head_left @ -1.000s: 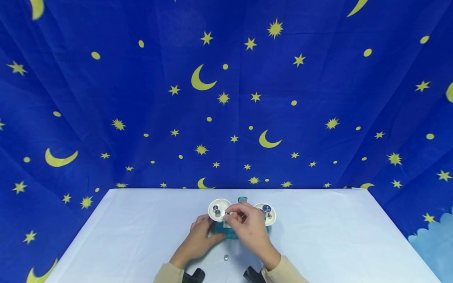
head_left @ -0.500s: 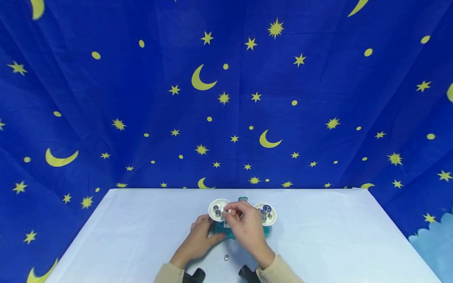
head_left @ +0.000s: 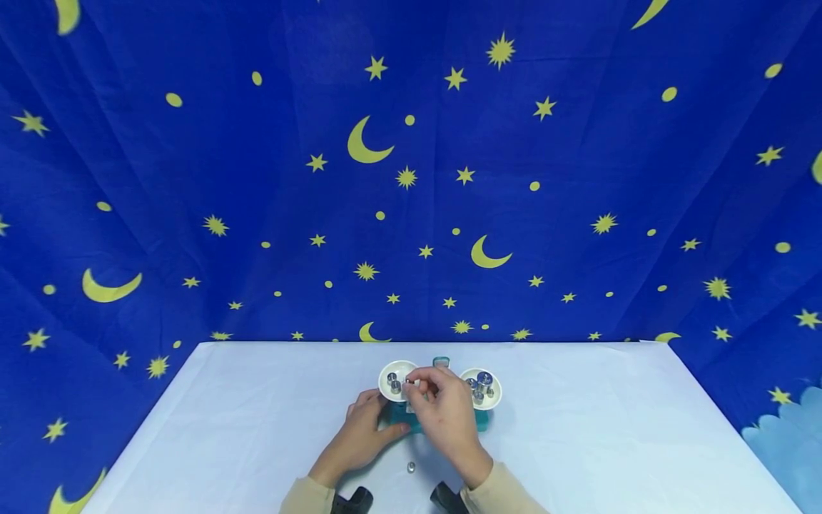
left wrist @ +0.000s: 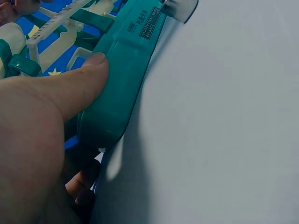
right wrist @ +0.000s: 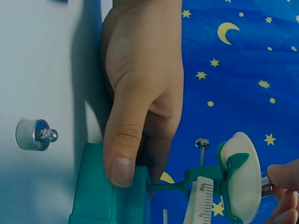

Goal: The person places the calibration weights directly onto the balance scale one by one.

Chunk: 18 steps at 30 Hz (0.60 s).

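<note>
A teal balance (left wrist: 117, 79) stands on the table with a white pan at each side. My left hand (head_left: 362, 434) grips the left end of its base, thumb on top. My right hand (head_left: 449, 417) pinches a small shiny metal weight (right wrist: 266, 186) between thumb and fingers, right at the left pan (head_left: 401, 367). Two other metal weights (head_left: 394, 383) sit in that pan. Several weights (head_left: 484, 380) of different sizes are in the right pan (head_left: 491, 404). My right hand hides the middle of the balance in the head view.
One knobbed metal weight (right wrist: 35, 135) stands on the white tablecloth (head_left: 257, 414) in front of the balance. A blue curtain (head_left: 289, 178) with yellow moons and stars hangs behind the table. Black wrist mounts (head_left: 352, 501) show below both hands.
My right hand has shifted slightly left over the left pan, still pinching the weight, and more of the right pan's weights show. My left hand stays on the base.
</note>
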Tool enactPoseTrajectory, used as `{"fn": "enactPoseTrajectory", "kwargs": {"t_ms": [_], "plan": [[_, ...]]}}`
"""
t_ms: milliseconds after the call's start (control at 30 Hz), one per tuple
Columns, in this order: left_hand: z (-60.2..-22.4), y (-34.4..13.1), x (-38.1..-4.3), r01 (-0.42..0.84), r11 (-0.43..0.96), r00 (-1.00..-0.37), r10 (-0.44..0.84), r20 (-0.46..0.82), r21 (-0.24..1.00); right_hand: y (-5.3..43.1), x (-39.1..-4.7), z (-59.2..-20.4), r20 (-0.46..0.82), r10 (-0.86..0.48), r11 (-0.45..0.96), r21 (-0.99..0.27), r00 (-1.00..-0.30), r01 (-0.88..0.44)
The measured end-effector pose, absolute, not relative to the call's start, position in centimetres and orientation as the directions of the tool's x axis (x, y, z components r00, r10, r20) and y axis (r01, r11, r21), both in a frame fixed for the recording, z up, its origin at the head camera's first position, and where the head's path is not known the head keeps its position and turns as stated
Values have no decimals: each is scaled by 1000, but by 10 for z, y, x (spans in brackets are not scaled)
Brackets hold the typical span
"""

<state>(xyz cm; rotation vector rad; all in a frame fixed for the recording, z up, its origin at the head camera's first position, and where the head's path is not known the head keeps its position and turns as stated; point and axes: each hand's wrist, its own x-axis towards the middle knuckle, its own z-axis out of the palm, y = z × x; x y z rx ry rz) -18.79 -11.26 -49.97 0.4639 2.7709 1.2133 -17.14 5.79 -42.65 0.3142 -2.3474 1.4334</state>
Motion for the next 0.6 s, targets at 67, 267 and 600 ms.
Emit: {"fn": "enactPoseTrajectory", "kwargs": {"t_ms": [67,267,600], "plan": [[-500,-113,-188,242,642,-951,307,46,728,57,-171,-428,428,6,467,-800,-904,-376],[-501,-113,-188,240,641,-951,306,44,729,55,-171,-430,444,18,499,-780,-896,-377],[-499,-113,-188,235,643,-953,300,43,729,53,-170,-428,432,21,516,-778,-902,-360]]}}
